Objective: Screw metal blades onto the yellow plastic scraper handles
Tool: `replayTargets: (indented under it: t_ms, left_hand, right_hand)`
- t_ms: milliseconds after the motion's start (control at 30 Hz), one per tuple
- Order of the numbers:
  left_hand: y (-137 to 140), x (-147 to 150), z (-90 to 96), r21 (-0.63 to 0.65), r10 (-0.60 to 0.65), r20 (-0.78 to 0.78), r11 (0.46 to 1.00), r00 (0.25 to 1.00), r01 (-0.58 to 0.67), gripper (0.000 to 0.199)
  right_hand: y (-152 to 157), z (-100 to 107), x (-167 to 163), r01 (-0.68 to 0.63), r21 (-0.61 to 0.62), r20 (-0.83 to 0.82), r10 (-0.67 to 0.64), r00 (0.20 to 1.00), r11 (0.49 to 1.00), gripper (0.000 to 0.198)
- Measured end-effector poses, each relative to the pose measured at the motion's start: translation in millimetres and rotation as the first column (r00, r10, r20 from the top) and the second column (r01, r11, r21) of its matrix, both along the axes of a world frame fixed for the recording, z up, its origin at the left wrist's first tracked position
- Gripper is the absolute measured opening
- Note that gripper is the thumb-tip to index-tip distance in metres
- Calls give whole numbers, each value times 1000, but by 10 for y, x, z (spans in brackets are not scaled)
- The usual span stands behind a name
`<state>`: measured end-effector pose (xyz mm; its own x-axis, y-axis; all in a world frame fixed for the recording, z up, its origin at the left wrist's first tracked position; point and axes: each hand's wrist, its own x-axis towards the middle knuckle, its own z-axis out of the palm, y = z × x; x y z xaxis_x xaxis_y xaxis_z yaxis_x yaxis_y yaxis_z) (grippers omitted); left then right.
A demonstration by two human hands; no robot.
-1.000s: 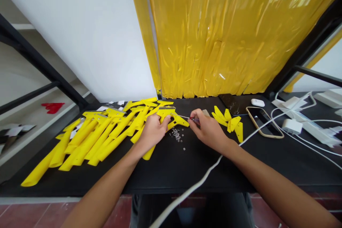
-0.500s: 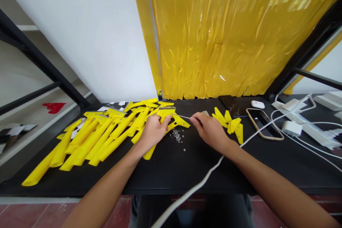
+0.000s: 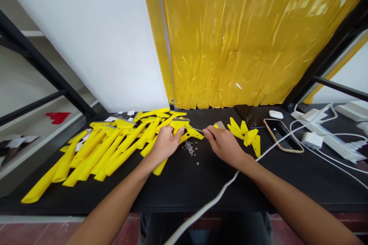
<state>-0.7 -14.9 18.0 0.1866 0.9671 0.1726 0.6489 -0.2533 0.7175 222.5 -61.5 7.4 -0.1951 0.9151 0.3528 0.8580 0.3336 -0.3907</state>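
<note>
My left hand point(image 3: 165, 143) is closed around a yellow plastic scraper point(image 3: 179, 123), its wide head showing above my thumb. In my right hand point(image 3: 225, 144) is a thin screwdriver point(image 3: 194, 128). Its handle is hidden in my fingers, and its metal shaft points left to the scraper's head. Just below lies another yellow scraper piece point(image 3: 196, 133), partly behind my left hand. A small heap of screws and nuts point(image 3: 189, 147) sits on the black table point(image 3: 212, 187) between my hands, with one nut point(image 3: 197, 163) apart from it.
Many yellow scrapers point(image 3: 94, 153) are piled on the left. Beyond my right hand lie several small yellow pieces point(image 3: 250, 136), a phone point(image 3: 283, 134), a dark tablet-like slab point(image 3: 249, 115), an earbud case point(image 3: 276, 114) and a power strip point(image 3: 336, 141). A white cable point(image 3: 218, 195) crosses in front of my right forearm.
The view has shifted slightly. Both hands keep their grips, and the screwdriver shaft stays against the scraper's head.
</note>
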Motion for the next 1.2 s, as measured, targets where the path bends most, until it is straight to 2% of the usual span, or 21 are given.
replayTargets:
  t_ms: [67,233,333,400,500,600,733,833,967,1100,1200]
  left_hand:
    - [10,5,-27,-16,-16,10,1000,1000,17,49]
    - [24,3,-46,-40,-15,26,999,1000,16,46]
    - [13,-1,-34,-23,1,37,1000,999,0,47]
    - [0,-2,-22,-14,4,44,1000,999,-3,48]
    - [-15,0,-8,-6,-11,54,1000,999,11,48]
    - [-16,3,-4,10,-25,69,1000,997,24,47]
    - [-11,-1,19,15,-18,46,1000,999,17,49]
    - [-1,-13,61,-8,-18,61,1000,998,18,48]
    - [60,-46,80,-26,-3,166,1000,986,8,33]
    - [157,-89,17,-65,58,262,997,963,-42,29]
    - [202,-104,-28,-82,41,330,997,943,-15,27]
  right_hand:
    - [-8,17,-15,13,-31,20,-12,1000,999,42]
    - [-29,35,-59,8,-28,168,-4,986,1000,30]
    - [-29,10,-68,-12,-37,232,20,972,999,34]
    - [-19,-15,-63,-23,-56,139,31,990,998,36]
    - [7,-50,-46,-85,-105,-134,71,988,991,41]
    - [35,-67,-42,-167,-185,-375,88,923,968,47]
    - [43,-42,-49,-207,-316,-527,10,850,926,50]
    - [36,-4,-7,-244,-265,-486,89,869,933,44]
    - [46,4,113,-317,-219,-306,244,920,923,27]
    - [89,-70,152,-335,-151,-226,298,927,930,15]
    - [158,-168,85,-366,-113,-171,345,923,924,14]
